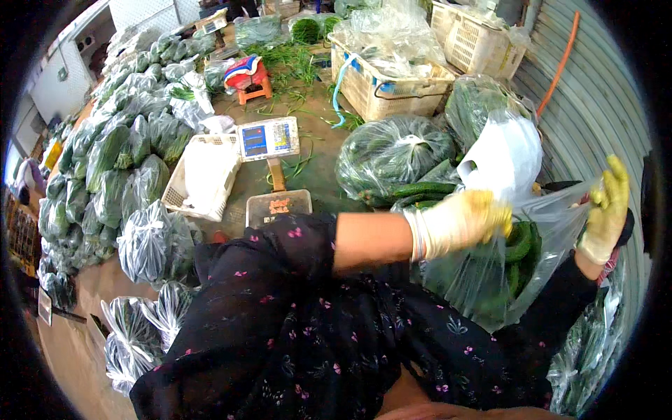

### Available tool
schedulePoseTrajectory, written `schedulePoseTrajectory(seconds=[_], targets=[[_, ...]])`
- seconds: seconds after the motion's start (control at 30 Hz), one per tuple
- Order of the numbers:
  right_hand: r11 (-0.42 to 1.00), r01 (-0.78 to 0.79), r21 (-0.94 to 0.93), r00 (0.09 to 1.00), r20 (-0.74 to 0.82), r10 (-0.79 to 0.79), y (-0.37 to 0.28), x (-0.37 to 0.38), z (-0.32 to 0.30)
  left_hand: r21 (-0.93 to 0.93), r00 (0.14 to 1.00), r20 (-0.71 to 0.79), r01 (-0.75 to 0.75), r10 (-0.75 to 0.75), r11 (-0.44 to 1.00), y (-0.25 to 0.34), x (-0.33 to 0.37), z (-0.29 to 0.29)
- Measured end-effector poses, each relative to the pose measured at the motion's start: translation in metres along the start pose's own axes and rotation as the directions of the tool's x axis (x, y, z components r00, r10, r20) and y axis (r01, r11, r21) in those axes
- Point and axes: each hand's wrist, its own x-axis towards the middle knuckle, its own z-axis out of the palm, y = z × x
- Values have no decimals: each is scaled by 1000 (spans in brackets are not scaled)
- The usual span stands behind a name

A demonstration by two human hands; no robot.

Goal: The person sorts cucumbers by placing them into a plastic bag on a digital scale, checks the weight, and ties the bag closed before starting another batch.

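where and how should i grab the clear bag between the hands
Probably the bag's upper edge, one hand each side, from above: its thin film spreads between the left hand and right hand, while cucumbers bulk out lower down, leaving the edge easier to pinch.

- Illumination: bright and diffuse over the floor (pixel 94 294); shadows are soft.
- Glare: white highlights streak the clear plastic bags (pixel 143 241); the white bag (pixel 514 150) is nearly washed out.
- Low detail: folds of the black garment (pixel 294 343) sink into darkness.
- Blur: the left hand (pixel 465 218) is smeared at the fingers.
- Distortion: the corrugated wall (pixel 595 126) curves toward the rim; corners are black.
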Motion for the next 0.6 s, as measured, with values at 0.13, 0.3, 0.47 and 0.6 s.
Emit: schedulePoseTrajectory(seconds=[0.13,0.3,0.47,0.6], targets=[[975,106,195,939,304,-163,-33,60,1,454,885,-139,-343,445,823,92,-24,-58],[984,23,177,768,627,-130,39,46,104,978,794,-71,-62,603,198,150,-122,-151],[977,162,138,913,356,-202,22,-56,287,974,795,-225,205,563,99,131,-207,-235],[891,-225,394,902,430,38,111,-106,366,881,730,-473,372,493,294,58,-250,-287]])
